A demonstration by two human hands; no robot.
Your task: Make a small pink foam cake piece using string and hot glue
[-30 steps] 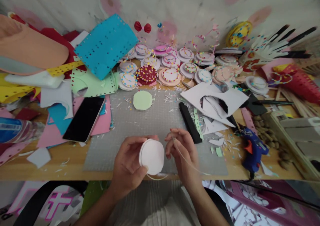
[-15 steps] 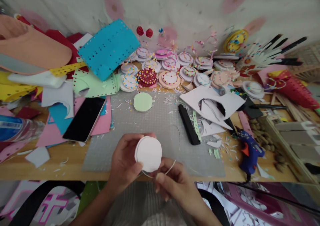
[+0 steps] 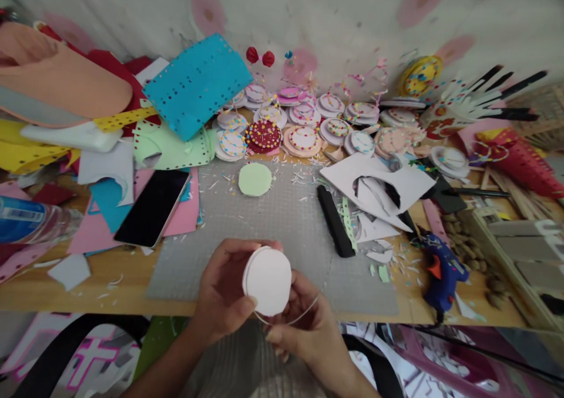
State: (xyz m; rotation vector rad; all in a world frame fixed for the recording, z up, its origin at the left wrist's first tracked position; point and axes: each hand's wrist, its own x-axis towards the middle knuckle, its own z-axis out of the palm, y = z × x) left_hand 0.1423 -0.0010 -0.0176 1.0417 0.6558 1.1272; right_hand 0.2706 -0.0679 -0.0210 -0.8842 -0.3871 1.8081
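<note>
My left hand [image 3: 221, 295] is closed around a round white foam disc [image 3: 268, 281], thumb on its lower left edge. The disc looks layered, with a second edge showing at its left. Below its right side, my right hand [image 3: 311, 321] pinches a thin white strip [image 3: 304, 314] that curves under the disc's lower edge. Some of the right fingers are hidden behind the disc. A pale green foam disc [image 3: 255, 179] lies farther back on the grey cutting mat [image 3: 220, 221].
A black box cutter [image 3: 335, 221] lies at the mat's right, near white foam offcuts [image 3: 374, 186]. Farther right is a blue glue gun [image 3: 444, 274]. A phone [image 3: 153, 208] and water bottle [image 3: 33, 220] lie left. Several small decorated hats [image 3: 302, 141] line the back.
The white disc and both hands have shifted slightly down and to the right. My right hand has moved closer under the disc, and the strip's free end now arcs farther right.
</note>
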